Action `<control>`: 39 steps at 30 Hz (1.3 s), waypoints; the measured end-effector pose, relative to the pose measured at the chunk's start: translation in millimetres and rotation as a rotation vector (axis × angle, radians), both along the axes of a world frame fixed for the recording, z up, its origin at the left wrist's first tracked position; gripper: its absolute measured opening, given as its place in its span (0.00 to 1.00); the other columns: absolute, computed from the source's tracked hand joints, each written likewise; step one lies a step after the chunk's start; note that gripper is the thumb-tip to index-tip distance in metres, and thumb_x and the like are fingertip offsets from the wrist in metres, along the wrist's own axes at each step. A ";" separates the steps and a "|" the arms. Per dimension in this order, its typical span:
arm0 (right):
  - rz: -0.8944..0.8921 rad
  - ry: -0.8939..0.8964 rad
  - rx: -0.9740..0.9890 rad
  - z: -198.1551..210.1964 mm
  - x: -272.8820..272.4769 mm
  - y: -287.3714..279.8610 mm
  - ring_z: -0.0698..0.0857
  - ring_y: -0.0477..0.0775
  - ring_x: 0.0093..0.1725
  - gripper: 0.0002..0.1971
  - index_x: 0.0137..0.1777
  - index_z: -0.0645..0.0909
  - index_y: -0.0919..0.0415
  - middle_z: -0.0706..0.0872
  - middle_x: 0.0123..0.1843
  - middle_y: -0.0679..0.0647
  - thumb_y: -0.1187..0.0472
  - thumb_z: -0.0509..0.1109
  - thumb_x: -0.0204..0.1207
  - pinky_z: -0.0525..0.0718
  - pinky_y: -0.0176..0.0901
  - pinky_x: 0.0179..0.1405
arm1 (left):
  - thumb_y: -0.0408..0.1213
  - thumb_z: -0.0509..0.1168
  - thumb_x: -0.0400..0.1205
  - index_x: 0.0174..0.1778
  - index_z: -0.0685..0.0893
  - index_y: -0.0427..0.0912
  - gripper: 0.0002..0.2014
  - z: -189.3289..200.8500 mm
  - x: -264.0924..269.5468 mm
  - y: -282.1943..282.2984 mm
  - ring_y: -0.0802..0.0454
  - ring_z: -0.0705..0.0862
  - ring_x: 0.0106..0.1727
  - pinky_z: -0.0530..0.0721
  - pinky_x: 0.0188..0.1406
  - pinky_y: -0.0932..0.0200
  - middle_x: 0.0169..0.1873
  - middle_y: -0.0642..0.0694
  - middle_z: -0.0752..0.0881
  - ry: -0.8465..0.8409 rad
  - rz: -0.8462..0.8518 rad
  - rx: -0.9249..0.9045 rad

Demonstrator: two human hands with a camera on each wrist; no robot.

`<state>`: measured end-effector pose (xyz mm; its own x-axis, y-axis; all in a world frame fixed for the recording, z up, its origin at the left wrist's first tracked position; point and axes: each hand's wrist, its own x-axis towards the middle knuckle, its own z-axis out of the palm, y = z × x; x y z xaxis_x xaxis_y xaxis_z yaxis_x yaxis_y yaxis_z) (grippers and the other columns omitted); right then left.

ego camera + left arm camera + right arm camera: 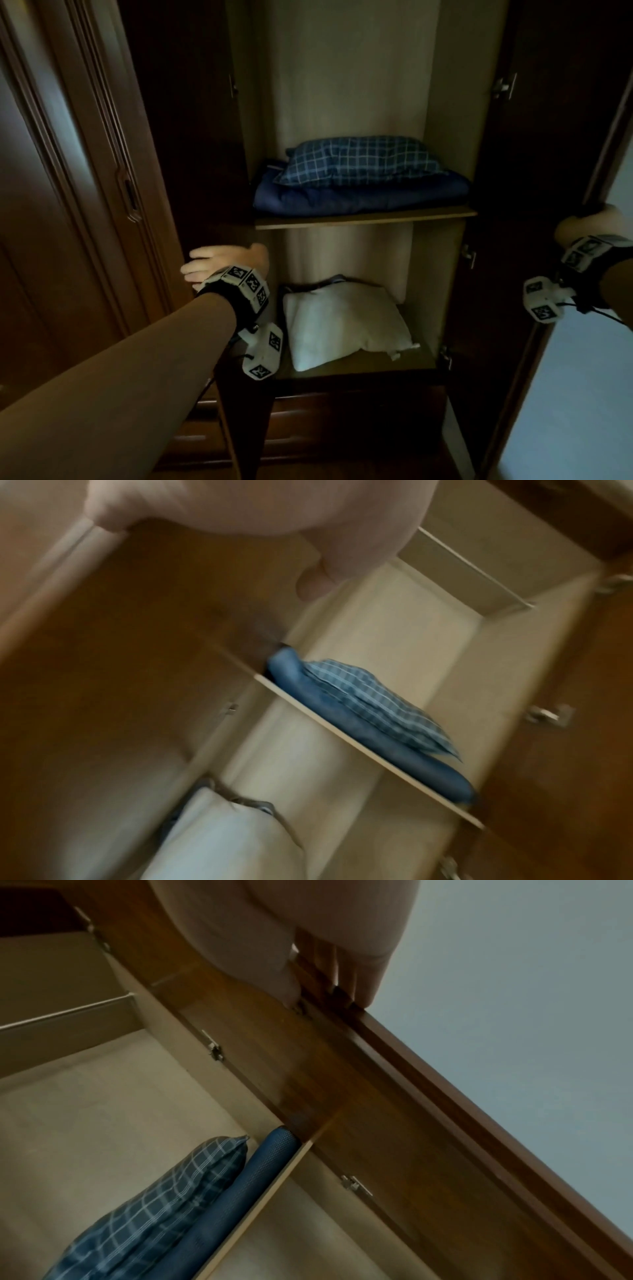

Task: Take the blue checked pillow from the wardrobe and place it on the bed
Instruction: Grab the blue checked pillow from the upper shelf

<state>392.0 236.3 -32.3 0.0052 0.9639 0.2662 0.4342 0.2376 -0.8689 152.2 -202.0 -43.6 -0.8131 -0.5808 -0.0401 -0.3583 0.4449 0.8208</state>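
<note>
Dim, shadowy head view; blurred, brighter wrist views.

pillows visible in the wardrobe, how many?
2. The blue checked pillow lies on a folded blue blanket on the upper shelf; a white pillow lies on the lower shelf. Others may be hidden.

Bare forearms, no sleeves. Left wrist (236, 287) wears a black band with white cube blocks printed with black-and-white markers, a second block hanging at 5 o'clock on a thin black cable. Right wrist (589, 260) same rig.
</note>
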 end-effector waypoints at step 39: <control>0.654 -0.687 0.783 26.0 -454.9 102.1 0.58 0.65 0.82 0.52 0.84 0.51 0.60 0.59 0.84 0.63 0.49 0.78 0.66 0.59 0.67 0.80 | 0.53 0.67 0.79 0.74 0.67 0.36 0.34 19.4 -303.5 326.7 0.35 0.70 0.72 0.76 0.69 0.40 0.71 0.35 0.69 0.406 -0.963 -0.376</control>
<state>-62.9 338.4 -6.3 -0.7883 0.3111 0.5308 0.3484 0.9368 -0.0316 -151.4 124.6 -24.2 -0.8441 0.3810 0.3773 0.5353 0.6384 0.5530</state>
